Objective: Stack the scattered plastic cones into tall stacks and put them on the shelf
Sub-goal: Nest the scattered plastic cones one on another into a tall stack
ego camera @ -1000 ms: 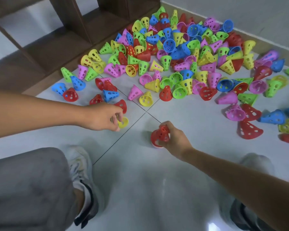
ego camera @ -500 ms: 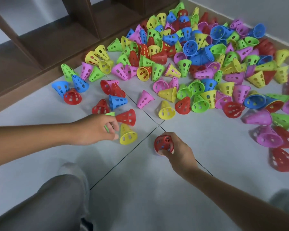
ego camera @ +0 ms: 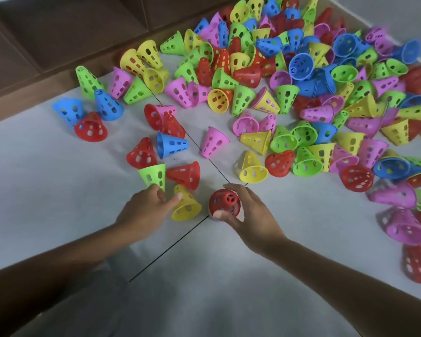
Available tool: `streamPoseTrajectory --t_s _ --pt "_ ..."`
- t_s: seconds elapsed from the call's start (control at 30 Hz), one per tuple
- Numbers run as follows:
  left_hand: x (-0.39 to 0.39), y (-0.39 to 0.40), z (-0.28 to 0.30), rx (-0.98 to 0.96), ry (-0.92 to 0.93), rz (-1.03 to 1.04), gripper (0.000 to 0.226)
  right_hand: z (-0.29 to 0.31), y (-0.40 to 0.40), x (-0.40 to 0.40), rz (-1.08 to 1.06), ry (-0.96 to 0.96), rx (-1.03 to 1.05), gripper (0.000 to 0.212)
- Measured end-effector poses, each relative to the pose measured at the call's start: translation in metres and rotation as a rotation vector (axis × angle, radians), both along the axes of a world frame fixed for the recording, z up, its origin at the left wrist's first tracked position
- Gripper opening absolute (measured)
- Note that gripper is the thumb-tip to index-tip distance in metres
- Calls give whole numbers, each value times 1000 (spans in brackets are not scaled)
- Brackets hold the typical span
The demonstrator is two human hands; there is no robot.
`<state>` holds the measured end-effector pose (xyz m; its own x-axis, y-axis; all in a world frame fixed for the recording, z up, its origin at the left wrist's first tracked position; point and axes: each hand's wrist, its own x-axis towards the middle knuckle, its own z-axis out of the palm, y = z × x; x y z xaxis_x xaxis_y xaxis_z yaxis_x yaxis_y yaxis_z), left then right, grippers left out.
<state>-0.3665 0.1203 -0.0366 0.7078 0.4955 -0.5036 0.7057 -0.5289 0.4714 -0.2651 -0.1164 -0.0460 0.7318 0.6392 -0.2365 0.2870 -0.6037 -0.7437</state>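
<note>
The right hand (ego camera: 247,215) is gripping an upright red cone (ego camera: 224,203), thumb and fingers curled round its sides, as it is standing on the floor (ego camera: 289,251) at the tile seam. Just left of that red cone, a yellow cone (ego camera: 186,204) is lying on its side, and the left hand (ego camera: 146,210) is pinching a green cone (ego camera: 154,175) by its narrow end, one finger stretching out to touch the yellow one. Beyond the red cone, the pile of cones (ego camera: 289,81) is spreading toward the brown shelf (ego camera: 46,40).
</note>
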Motion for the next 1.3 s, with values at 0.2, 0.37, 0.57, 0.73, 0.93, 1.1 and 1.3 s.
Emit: streamPoseTrajectory --t_s 0.2,0.37,0.57,0.73,0.93,1.1,1.3 --pt "18 -20 -18 -103 100 102 77 18 -6 41 -108 -204 103 49" --pt "33 -29 -21 -199 141 190 46 4 3 77 -137 -298 -61 38" --pt "30 -33 -6 -142 -17 151 37 -11 3 78 39 -121 -324 44" --pt "28 -31 6 -318 -275 167 32 -18 -5 64 -98 -138 -212 36" --pt "46 -36 41 -536 -599 73 48 -29 -24 43 -360 -133 -51 22" --pt "50 -60 43 -461 -596 -160 39 -37 -31 32 -469 -110 66 22" --pt "41 -72 28 -399 -581 -243 40 -29 -43 10 -626 19 37 52"
